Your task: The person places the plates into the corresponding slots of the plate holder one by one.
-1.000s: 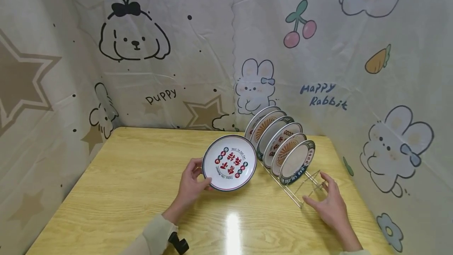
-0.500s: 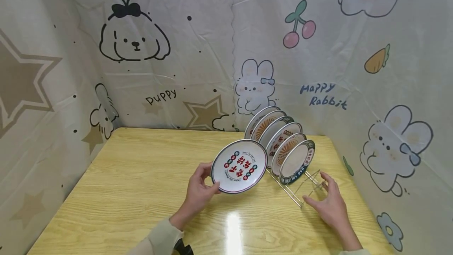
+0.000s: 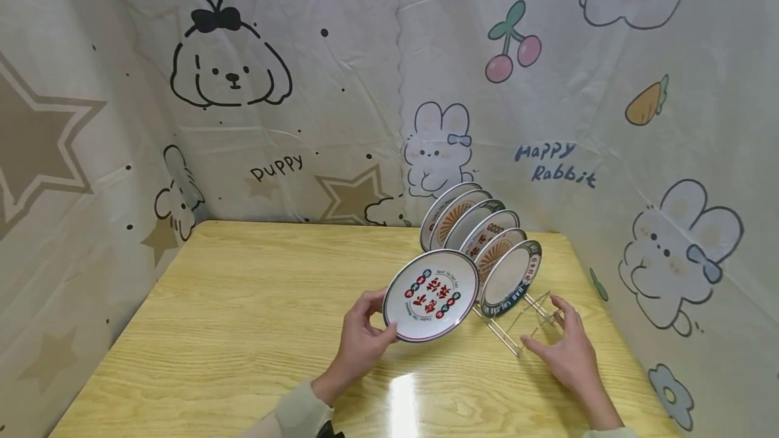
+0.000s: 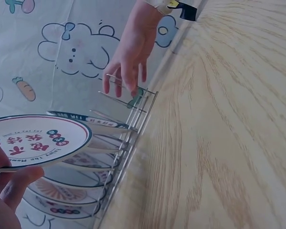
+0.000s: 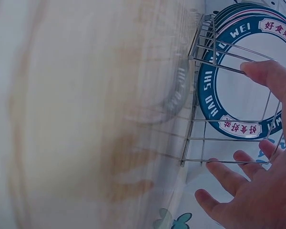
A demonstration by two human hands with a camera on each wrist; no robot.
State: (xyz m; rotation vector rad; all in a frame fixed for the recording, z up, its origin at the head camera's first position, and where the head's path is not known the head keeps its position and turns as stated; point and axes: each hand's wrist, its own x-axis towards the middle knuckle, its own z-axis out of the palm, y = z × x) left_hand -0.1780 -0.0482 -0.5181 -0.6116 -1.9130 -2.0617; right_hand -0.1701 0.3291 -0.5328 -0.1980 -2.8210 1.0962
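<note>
My left hand pinches the left rim of a white plate with a dark-edged rim and red lettering. The plate is raised and tilted, left of a wire dish rack, and overlaps some racked plates in the head view. Several plates stand on edge in the rack; the nearest plate has a wide dark-teal lettered rim. At the rack's near end, my right hand holds the wire frame between thumb and fingers. In the left wrist view, the left thumb lies at the plate's edge.
The wooden table reaches back to a printed cloth curtain, which also runs along both sides. The rack stands near the table's right side, with its far end close to the back curtain.
My left hand has carried the plate to the right and slightly nearer, toward the rack, and the plate has tilted more. My right hand has stayed at the rack's near end.
</note>
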